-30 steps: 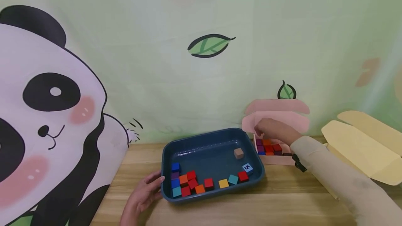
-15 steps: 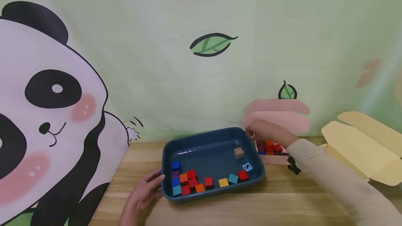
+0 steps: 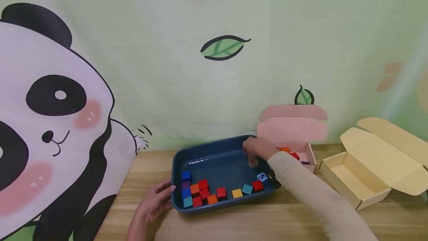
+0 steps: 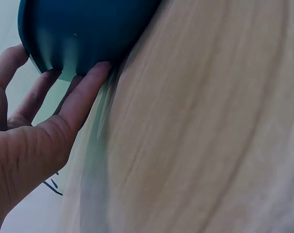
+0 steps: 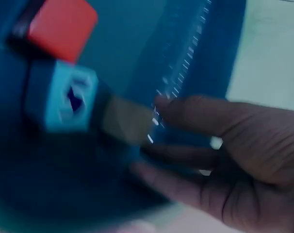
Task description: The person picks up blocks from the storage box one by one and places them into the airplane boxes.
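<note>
Grip unclear: right hand (image 3: 260, 149) inside tray (image 3: 219, 168), room leftward

A bare left hand (image 3: 155, 201) touches the outer left end of a dark blue rounded-rectangular tray (image 3: 217, 170) with loosely extended fingers, while the right hand (image 3: 259, 148), beyond a long beige sleeve (image 3: 311, 187), reaches into the tray's right end, thumb and fingers apart.

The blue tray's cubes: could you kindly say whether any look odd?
Yes: the light-blue cube near the right end of the blue tray shows a dark symbol; the other cubes look plain where visible.
</note>
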Demonstrator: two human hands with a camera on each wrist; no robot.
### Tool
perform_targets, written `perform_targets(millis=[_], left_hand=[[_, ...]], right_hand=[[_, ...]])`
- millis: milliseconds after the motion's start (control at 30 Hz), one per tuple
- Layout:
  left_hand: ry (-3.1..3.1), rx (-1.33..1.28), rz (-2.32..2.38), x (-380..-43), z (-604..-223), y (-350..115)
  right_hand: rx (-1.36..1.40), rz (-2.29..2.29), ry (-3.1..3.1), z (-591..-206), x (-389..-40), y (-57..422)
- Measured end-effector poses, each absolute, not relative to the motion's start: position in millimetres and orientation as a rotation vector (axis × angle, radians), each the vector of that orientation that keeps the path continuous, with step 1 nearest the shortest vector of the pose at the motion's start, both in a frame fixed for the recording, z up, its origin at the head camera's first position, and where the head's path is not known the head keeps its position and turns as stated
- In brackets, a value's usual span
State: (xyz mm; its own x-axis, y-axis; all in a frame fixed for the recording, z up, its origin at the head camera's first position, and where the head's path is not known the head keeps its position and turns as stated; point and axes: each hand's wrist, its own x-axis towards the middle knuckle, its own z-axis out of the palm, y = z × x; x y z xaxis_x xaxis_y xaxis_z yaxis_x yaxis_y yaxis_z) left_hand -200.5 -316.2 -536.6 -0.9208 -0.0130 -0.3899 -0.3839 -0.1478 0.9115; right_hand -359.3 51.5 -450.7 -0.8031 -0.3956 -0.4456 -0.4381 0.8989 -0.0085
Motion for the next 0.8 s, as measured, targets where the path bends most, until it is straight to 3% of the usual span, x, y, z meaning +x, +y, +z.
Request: perform_targets(millis=[167,300,633,800], left_hand=[[1.889,-0.475,2.143,-200.4,-537.5,-316.5],[1.890,-0.478,2.151,-199.8,-538.3,-315.2],[1.925,-0.472,2.150,-203.9,-540.0,-306.4],[1.958,-0.531,2.106,-201.8,-540.1,-309.8]], right_hand=[[-0.628,0.398,2.610,-495.1,-381.5,35.7],[-0.642,0.476,2.618,-506.0,-389.4,33.5],[-0.648,0.330,2.711,-461.1,-352.6,41.3],[-0.619,0.327,2.696,-461.8,-351.4,34.6]])
